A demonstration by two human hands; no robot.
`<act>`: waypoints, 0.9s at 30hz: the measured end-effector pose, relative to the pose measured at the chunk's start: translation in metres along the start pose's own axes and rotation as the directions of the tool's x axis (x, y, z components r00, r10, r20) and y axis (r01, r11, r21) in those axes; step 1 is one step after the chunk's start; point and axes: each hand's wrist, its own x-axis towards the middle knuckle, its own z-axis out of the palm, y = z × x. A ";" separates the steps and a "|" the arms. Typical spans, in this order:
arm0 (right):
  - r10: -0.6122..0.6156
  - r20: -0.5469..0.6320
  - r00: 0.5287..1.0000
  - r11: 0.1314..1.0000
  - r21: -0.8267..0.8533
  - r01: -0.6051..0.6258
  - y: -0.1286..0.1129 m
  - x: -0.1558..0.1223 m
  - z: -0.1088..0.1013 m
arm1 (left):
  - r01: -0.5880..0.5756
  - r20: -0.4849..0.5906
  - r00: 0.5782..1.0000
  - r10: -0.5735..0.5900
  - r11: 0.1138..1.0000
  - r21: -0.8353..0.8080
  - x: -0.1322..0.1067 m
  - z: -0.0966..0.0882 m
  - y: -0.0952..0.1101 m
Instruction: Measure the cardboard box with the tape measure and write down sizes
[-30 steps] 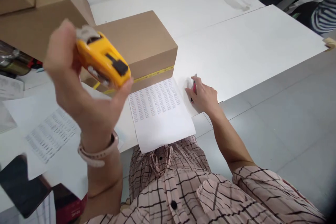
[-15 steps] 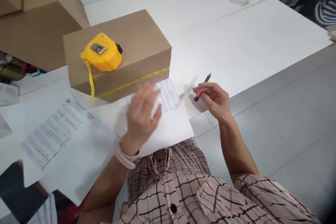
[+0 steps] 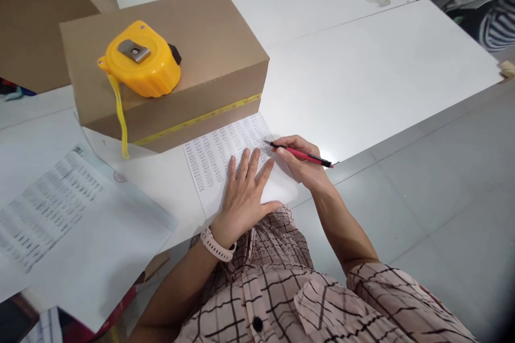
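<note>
In the right hand (image 3: 308,172), the red pen (image 3: 308,156) was gripped; the fingers were closed about its front part, with the thumb at its near side. By the left hand (image 3: 243,195) nothing was gripped: its fingers were stretched, somewhat spread, and laid flat upon the printed sheet (image 3: 211,161).

The pen was judged to be light, stiff and not fragile, its barrel perhaps a little smooth; a hold close to the tip was considered proper. The sheet was judged thin, flexible and easily slid or creased, so it was better pressed than pinched.

The pen's tip was placed over the right part of the sheet. Its long axis was slanted, the tip being directed leftward and slightly away from the body, the tail rightward. Whether the paper was touched by the tip could not be told.

Farther out, a cardboard box (image 3: 197,48) was placed on the tabletop (image 3: 341,80), with a yellow tape measure (image 3: 147,69) set on top.
</note>
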 end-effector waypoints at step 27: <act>-0.097 -0.006 0.995 0.925 -0.370 0.088 0.013 0.002 0.001 | -0.024 -0.057 0.998 0.022 0.999 -0.041 -0.002 -0.001 -0.003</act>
